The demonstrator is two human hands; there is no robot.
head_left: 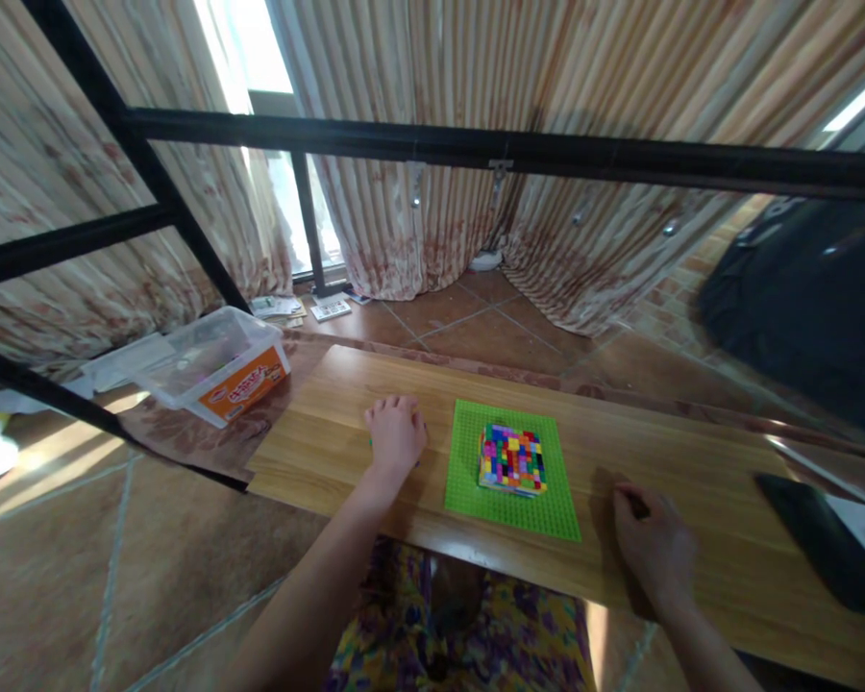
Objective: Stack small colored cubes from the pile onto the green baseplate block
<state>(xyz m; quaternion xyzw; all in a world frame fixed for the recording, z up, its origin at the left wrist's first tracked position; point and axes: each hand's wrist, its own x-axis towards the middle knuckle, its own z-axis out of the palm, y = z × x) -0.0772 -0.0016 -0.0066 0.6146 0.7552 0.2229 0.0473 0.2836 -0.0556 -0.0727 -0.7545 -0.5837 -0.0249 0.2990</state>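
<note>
Multicoloured plastic-brick block (511,459), seemingly largely built, on square green baseplate (468,500); I cannot tell whether left hand (396,437) or right hand (655,543) fingers clamp anything.

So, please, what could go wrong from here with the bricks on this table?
The green baseplate lies close to the near edge of the wooden table, so a push that way might slide it partly off, with the brick block on it. The left-hand grip partly hides small coloured pieces; a careless sweep could perhaps scatter them.
</note>
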